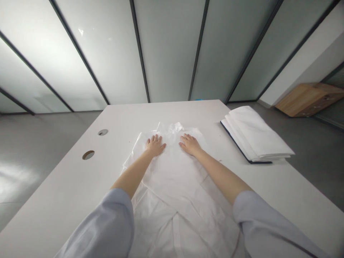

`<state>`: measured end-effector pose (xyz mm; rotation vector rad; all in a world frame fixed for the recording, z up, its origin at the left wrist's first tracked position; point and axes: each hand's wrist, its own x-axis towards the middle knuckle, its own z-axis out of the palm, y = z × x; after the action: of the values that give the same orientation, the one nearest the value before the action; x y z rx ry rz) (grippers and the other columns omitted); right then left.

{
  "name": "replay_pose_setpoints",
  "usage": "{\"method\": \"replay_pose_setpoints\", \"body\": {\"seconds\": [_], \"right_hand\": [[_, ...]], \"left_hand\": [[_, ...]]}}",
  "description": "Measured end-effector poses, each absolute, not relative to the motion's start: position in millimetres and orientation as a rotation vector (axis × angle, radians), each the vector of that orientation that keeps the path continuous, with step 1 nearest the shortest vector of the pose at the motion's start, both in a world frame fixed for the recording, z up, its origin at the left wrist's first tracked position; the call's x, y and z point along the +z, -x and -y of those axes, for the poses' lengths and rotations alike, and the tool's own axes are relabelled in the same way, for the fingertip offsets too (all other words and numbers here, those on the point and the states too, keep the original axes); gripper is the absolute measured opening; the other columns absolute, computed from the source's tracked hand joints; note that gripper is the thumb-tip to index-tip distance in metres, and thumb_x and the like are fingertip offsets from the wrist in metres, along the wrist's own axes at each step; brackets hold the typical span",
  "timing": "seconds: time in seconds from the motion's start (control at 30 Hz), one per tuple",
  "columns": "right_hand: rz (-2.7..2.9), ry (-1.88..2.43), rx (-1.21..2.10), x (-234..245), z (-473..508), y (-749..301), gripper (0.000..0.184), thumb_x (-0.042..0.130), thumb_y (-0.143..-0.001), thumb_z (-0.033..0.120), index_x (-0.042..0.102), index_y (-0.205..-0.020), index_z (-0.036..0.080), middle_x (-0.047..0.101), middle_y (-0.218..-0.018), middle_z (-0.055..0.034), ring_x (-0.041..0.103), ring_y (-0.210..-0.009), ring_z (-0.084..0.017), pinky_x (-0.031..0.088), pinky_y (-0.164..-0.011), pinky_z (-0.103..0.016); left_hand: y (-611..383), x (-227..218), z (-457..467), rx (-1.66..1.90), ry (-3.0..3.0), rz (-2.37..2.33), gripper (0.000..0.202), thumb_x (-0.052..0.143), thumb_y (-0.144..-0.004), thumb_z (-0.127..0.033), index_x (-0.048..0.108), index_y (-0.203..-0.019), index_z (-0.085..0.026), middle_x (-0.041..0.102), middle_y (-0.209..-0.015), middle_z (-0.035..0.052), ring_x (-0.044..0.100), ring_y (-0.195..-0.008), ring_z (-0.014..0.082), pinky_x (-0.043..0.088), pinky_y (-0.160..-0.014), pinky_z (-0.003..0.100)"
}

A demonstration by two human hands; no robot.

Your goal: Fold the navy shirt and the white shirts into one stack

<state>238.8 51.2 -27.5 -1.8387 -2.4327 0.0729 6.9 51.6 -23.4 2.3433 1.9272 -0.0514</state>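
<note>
A white garment [172, 182] lies spread along the table inside what looks like a clear plastic bag [177, 127], crumpled at its far end. My left hand [155, 145] rests flat on the far left part of the plastic, fingers spread. Level with it on the right, my right hand [189, 144] presses flat on the plastic with its fingers apart. Neither hand grips anything. Toward me, the near end of the garment runs out of the bottom of the view, between my forearms.
The white table [64, 186] has two round holes on its left side, one with a grey cover [103, 132]. On the right, a folded white cloth stack [258, 134] with a dark bottom layer overhangs the edge. A wooden cabinet [309, 99] and frosted glass panels [169, 50] stand beyond.
</note>
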Motion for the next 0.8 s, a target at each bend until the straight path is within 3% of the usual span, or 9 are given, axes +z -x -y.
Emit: {"method": "replay_pose_setpoints", "body": {"seconds": [0.1, 0.23, 0.3, 0.4, 0.47, 0.57, 0.7, 0.8], "right_hand": [[2.458, 1.815, 0.051, -25, -43, -240, 0.048, 0.041, -0.097, 0.041, 0.052, -0.137, 0.016, 0.041, -0.151, -0.0153, 0.038, -0.138, -0.028, 0.03, -0.11, -0.042], [2.419, 1.873, 0.142, -6, -50, -239, 0.039, 0.049, -0.092, 0.04, 0.061, -0.123, 0.018, 0.064, -0.125, -0.0149, 0.057, -0.117, -0.028, 0.042, -0.096, -0.037], [2.288, 1.96, 0.207, 3, -62, -238, 0.039, 0.047, -0.093, 0.04, 0.059, -0.125, 0.02, 0.07, -0.111, -0.0124, 0.064, -0.105, -0.026, 0.045, -0.088, -0.034], [2.07, 2.033, 0.297, 10, -84, -235, 0.043, 0.043, -0.094, 0.04, 0.054, -0.131, 0.02, 0.071, -0.111, -0.0117, 0.065, -0.101, -0.024, 0.046, -0.082, -0.031], [1.975, 2.057, 0.377, 10, -99, -233, 0.044, 0.046, -0.092, 0.038, 0.056, -0.129, 0.017, 0.07, -0.112, -0.0126, 0.065, -0.102, -0.024, 0.047, -0.081, -0.029], [1.927, 2.101, 0.577, 6, -116, -232, 0.035, 0.051, -0.087, 0.032, 0.067, -0.112, 0.014, 0.074, -0.096, -0.0118, 0.067, -0.092, -0.023, 0.047, -0.075, -0.027], [1.962, 2.084, 0.755, -1, -129, -233, 0.02, 0.055, -0.083, 0.026, 0.071, -0.091, 0.016, 0.073, -0.074, -0.0074, 0.066, -0.068, -0.019, 0.046, -0.065, -0.025], [1.912, 1.985, 0.815, -7, -132, -237, 0.019, 0.053, -0.086, 0.025, 0.069, -0.092, 0.016, 0.072, -0.071, -0.0059, 0.064, -0.061, -0.016, 0.046, -0.063, -0.024]], "left_hand": [[-2, -21, -44, -0.054, -2.373, -1.902, 0.065, 0.034, -0.094, -0.056, 0.035, -0.147, -0.018, 0.028, -0.158, 0.016, 0.026, -0.144, 0.0333, 0.026, -0.111, 0.05], [2, -9, -48, 0.054, -2.355, -1.904, 0.067, 0.049, -0.087, -0.054, 0.039, -0.143, -0.019, 0.049, -0.143, 0.016, 0.047, -0.13, 0.0323, 0.034, -0.107, 0.043], [2, -4, -59, 0.183, -2.239, -1.991, 0.068, 0.051, -0.086, -0.049, 0.037, -0.144, -0.017, 0.053, -0.138, 0.017, 0.053, -0.124, 0.0311, 0.039, -0.103, 0.041], [3, -1, -85, 0.356, -1.973, -2.073, 0.062, 0.049, -0.089, -0.043, 0.037, -0.144, -0.017, 0.057, -0.134, 0.0166, 0.055, -0.124, 0.0293, 0.042, -0.1, 0.039], [4, -2, -103, 0.413, -1.797, -2.055, 0.056, 0.051, -0.088, -0.04, 0.043, -0.14, -0.018, 0.061, -0.129, 0.0154, 0.055, -0.124, 0.0292, 0.043, -0.099, 0.039], [6, -2, -124, 0.473, -1.62, -1.995, 0.04, 0.061, -0.081, -0.031, 0.06, -0.118, -0.018, 0.068, -0.117, 0.0151, 0.058, -0.119, 0.0314, 0.046, -0.094, 0.039], [6, -1, -132, 0.483, -1.509, -1.856, 0.014, 0.064, -0.073, -0.018, 0.063, -0.087, -0.015, 0.071, -0.076, 0.012, 0.07, -0.086, 0.0296, 0.052, -0.073, 0.037], [5, -2, -129, 0.534, -1.43, -1.762, 0.009, 0.056, -0.08, -0.02, 0.06, -0.088, -0.017, 0.068, -0.067, 0.0066, 0.068, -0.065, 0.0203, 0.052, -0.06, 0.03]]}}
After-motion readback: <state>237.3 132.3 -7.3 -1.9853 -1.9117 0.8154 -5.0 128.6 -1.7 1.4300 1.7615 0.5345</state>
